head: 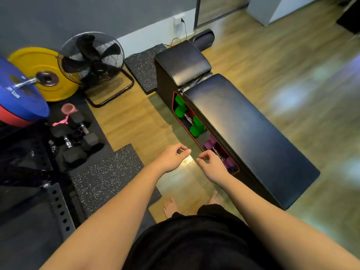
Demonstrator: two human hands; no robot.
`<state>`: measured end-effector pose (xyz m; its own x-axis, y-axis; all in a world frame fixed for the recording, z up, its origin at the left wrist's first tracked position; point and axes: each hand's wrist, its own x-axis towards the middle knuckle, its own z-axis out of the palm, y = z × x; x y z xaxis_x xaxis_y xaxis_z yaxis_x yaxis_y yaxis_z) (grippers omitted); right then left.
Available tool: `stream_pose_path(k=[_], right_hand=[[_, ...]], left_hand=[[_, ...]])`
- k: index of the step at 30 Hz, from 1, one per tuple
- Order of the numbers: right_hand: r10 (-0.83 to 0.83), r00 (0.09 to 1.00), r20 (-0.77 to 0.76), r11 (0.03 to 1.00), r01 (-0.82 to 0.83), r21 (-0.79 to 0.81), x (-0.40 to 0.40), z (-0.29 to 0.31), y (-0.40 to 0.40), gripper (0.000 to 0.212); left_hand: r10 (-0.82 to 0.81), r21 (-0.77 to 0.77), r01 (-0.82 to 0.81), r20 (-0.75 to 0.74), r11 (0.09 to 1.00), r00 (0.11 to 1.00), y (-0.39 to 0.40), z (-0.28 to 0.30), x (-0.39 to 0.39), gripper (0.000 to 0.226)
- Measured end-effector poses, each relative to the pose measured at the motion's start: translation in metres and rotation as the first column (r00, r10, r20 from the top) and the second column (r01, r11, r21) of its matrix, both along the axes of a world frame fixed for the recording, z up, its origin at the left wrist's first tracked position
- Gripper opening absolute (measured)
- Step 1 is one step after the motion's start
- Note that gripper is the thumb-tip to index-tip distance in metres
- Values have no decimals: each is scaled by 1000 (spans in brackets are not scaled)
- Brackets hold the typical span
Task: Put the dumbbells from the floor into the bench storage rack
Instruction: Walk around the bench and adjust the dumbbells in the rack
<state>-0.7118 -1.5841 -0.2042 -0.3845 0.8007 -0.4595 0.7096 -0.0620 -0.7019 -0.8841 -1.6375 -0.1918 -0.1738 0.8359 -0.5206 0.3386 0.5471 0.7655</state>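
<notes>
A black padded bench (243, 121) runs from the middle to the right, with a red-rimmed storage rack (196, 142) in its side. Green dumbbells (196, 127) lie in the rack's far part and purple dumbbells (211, 144) in its near part. Two black hex dumbbells (78, 139) rest on the dark mat at the left. My left hand (173, 157) hovers over the wooden floor with its fingers loosely curled and holds nothing. My right hand (211, 165) hangs just in front of the purple dumbbells, fingers curled and empty.
A black floor fan (93, 59) stands at the back left beside yellow (39, 63) and blue weight plates (17, 94) on a bar. Speckled rubber mats (109, 172) lie on the floor. A pink band (65, 115) lies by the black dumbbells. My bare feet (171, 207) are below the hands.
</notes>
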Motion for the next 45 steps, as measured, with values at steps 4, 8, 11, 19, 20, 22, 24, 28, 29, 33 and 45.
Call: stream_pose_path(k=[4, 8, 11, 19, 20, 22, 24, 28, 29, 33, 45], right_hand=[[15, 1000, 16, 1000, -16, 18, 4, 2, 0, 20], [-16, 1000, 19, 1000, 15, 24, 10, 3, -5, 20], [-67, 998, 19, 998, 66, 16, 21, 5, -9, 21], [-149, 988, -32, 985, 151, 86, 79, 29, -5, 15], [-160, 986, -47, 982, 164, 94, 86, 33, -3, 13], [-185, 980, -71, 975, 192, 110, 107, 43, 3, 8], [-201, 975, -98, 971, 212, 114, 129, 53, 8, 5], [-194, 974, -120, 965, 212, 155, 188, 72, 13, 8], [-188, 975, -115, 965, 205, 166, 207, 75, 15, 8], [-163, 981, -104, 971, 178, 162, 287, 87, 26, 12], [-140, 967, -212, 965, 182, 189, 465, 122, 96, 6]], left_hand=[[-13, 1, 13, -9, 1000, 1000, -6, 3, -1, 31], [-35, 9, 35, -13, 999, 999, -2, 7, -1, 31], [-81, 8, 82, -26, 997, 996, 4, 7, 6, 31], [-188, 62, 191, -58, 980, 981, 24, 13, 59, 31], [-189, 76, 193, -61, 978, 980, 26, 15, 67, 31], [-205, 99, 212, -79, 972, 976, 35, 20, 88, 29], [-214, 115, 225, -102, 968, 972, 44, 26, 112, 28], [-224, 135, 238, -113, 962, 968, 59, 28, 172, 26], [-219, 141, 233, -107, 962, 970, 63, 27, 190, 26], [-147, 164, 158, -78, 974, 986, 70, 24, 266, 25], [-50, 257, 83, -133, 963, 990, 120, 62, 439, 20]])
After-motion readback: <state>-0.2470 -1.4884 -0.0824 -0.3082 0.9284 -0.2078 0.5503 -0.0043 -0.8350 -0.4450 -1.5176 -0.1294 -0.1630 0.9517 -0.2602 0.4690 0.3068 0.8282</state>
